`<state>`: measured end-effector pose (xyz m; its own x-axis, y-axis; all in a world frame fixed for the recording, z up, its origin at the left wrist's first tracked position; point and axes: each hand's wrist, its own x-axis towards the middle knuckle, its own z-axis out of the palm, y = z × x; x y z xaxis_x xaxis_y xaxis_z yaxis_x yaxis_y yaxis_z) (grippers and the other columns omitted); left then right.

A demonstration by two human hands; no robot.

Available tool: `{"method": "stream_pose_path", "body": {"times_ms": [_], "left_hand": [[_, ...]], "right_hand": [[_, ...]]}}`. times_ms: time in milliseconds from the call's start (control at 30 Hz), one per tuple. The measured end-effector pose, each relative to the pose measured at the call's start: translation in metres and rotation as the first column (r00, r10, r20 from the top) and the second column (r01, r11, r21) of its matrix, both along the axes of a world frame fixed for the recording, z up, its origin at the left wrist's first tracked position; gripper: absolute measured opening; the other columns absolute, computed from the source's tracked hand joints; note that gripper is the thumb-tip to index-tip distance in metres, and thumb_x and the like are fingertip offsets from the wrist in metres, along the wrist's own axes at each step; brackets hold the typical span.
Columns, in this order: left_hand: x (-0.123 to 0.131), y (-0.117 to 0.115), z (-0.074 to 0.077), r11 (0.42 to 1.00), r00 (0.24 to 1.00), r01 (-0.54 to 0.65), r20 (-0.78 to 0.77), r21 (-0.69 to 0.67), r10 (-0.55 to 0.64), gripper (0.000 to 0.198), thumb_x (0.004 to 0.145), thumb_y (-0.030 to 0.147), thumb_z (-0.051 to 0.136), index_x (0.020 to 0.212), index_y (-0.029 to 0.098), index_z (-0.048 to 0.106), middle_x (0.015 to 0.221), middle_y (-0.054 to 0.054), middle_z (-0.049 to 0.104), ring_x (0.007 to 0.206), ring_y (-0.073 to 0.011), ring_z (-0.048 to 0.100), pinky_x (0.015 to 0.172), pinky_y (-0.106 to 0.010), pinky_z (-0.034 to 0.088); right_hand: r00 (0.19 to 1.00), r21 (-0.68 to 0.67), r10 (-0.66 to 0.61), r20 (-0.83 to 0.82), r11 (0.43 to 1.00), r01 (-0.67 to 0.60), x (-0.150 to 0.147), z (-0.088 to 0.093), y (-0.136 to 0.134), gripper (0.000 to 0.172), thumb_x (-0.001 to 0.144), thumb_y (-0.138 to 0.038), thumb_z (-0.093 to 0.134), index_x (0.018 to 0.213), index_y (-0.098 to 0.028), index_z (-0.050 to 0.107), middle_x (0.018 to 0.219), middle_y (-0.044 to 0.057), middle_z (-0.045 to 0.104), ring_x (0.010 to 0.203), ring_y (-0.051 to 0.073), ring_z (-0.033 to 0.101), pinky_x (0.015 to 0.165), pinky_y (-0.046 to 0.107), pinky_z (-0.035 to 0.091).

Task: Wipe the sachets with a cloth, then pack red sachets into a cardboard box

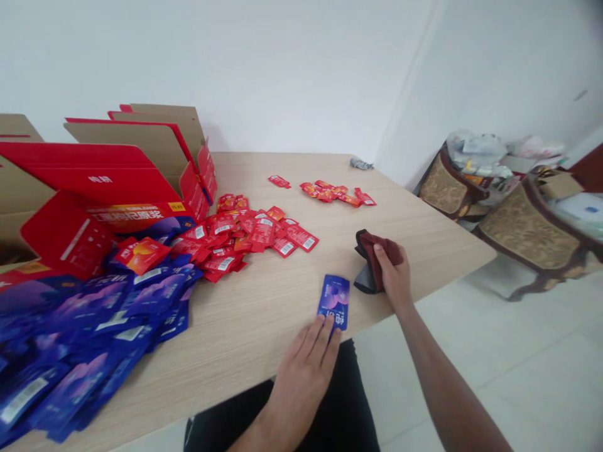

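Note:
A single blue pouch (335, 294) lies flat near the table's front edge, printed with a pink-purple picture and white characters. My left hand (308, 358) rests on its lower end, fingers stretched out flat. To the right, my right hand (394, 271) grips a folded brown cloth (377, 254) with black edging and a grey patch, held just above or on the table; which of the two I cannot tell. A large heap of blue pouches (127, 307) fills the left side. Beside it spreads a pile of small red sachets (259, 231).
Open red cardboard boxes (117, 182) stand along the table's (264, 314) left and back. More red sachets (332, 193) and a grey crumpled piece (361, 164) lie toward the back. Two patterned chairs (518, 223) loaded with plastic bags (480, 154) stand beyond the right edge.

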<state>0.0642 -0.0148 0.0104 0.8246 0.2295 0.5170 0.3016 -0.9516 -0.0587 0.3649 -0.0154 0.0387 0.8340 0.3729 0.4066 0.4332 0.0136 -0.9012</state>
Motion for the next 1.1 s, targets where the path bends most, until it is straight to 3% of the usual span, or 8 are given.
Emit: {"method": "stream_pose_path", "body": {"times_ms": [133,267,400,533,667,767,900,1100], "left_hand": [[-0.017,-0.002,0.015,0.985,0.99,0.116,0.089,-0.125,-0.106,0.035,0.11,0.02,0.038,0.13,0.018,0.067,0.133,-0.005,0.073,0.121,-0.0211,0.067,0.106,-0.037,0.05],[-0.026,0.006,0.043,0.919,0.96,0.221,0.237,-0.327,-0.147,0.024,0.109,0.018,0.047,0.125,0.019,0.065,0.114,-0.004,0.077,0.105,-0.0179,0.069,0.097,-0.033,0.052],[-0.02,0.034,0.076,0.861,0.954,0.082,0.29,-0.502,0.078,0.013,0.107,0.023,0.051,0.113,0.021,0.063,0.103,-0.004,0.074,0.095,-0.0192,0.068,0.088,-0.035,0.052],[-0.005,0.075,0.098,0.798,0.984,-0.124,0.032,-0.59,0.176,0.017,0.108,0.025,0.048,0.118,0.02,0.061,0.107,-0.005,0.074,0.097,-0.02,0.07,0.087,-0.033,0.053],[0.014,0.105,0.088,0.792,0.964,-0.263,-0.175,-0.551,0.198,0.017,0.103,0.018,0.055,0.117,0.017,0.065,0.105,-0.008,0.075,0.098,-0.0223,0.072,0.087,-0.033,0.053],[0.022,0.106,0.074,0.806,0.946,-0.322,-0.21,-0.497,0.249,0.023,0.099,0.017,0.061,0.122,0.014,0.066,0.116,-0.013,0.072,0.111,-0.0281,0.067,0.098,-0.043,0.05],[0.017,0.073,0.069,0.826,0.936,-0.35,-0.19,-0.441,0.295,0.042,0.102,0.022,0.059,0.143,0.017,0.055,0.141,-0.016,0.058,0.128,-0.0321,0.053,0.105,-0.051,0.046],[-0.012,0.0,0.056,0.9,0.977,-0.198,-0.153,-0.388,0.149,0.05,0.096,0.039,0.07,0.143,0.028,0.057,0.136,-0.008,0.061,0.12,-0.0303,0.058,0.099,-0.048,0.052]], "right_hand": [[0.999,0.006,0.028,-0.025,1.0,-0.027,0.002,-0.001,-0.001,0.052,0.085,-0.059,0.075,0.116,-0.018,0.07,0.115,0.009,0.073,0.105,0.026,0.067,0.098,0.043,0.05],[0.999,0.022,0.021,-0.043,1.0,-0.02,0.005,-0.005,-0.001,0.053,0.083,-0.058,0.077,0.117,-0.018,0.07,0.117,0.009,0.073,0.106,0.026,0.067,0.1,0.045,0.05],[0.998,0.045,0.02,-0.059,0.999,-0.018,0.006,-0.008,0.0,0.055,0.084,-0.06,0.076,0.119,-0.018,0.068,0.116,0.009,0.073,0.106,0.027,0.068,0.099,0.045,0.052],[0.998,0.059,0.028,-0.059,0.998,-0.025,0.005,-0.009,-0.001,0.055,0.085,-0.06,0.074,0.119,-0.018,0.068,0.116,0.009,0.072,0.108,0.027,0.067,0.098,0.046,0.052],[0.998,0.058,0.032,-0.05,0.998,-0.029,0.005,-0.008,-0.001,0.053,0.085,-0.06,0.075,0.118,-0.017,0.069,0.116,0.01,0.072,0.109,0.027,0.067,0.1,0.046,0.05],[0.998,0.047,0.04,-0.044,0.998,-0.038,0.005,-0.007,-0.002,0.053,0.085,-0.059,0.075,0.117,-0.017,0.07,0.116,0.01,0.072,0.109,0.027,0.067,0.101,0.046,0.049],[0.997,0.023,0.052,-0.052,0.998,-0.051,0.005,-0.007,-0.002,0.054,0.086,-0.059,0.074,0.12,-0.018,0.069,0.118,0.01,0.073,0.109,0.027,0.067,0.099,0.046,0.051],[0.999,-0.057,0.031,-0.013,0.998,-0.032,0.002,-0.005,-0.002,0.054,0.081,-0.06,0.079,0.116,-0.019,0.07,0.112,0.009,0.074,0.104,0.029,0.068,0.096,0.046,0.05]]}}
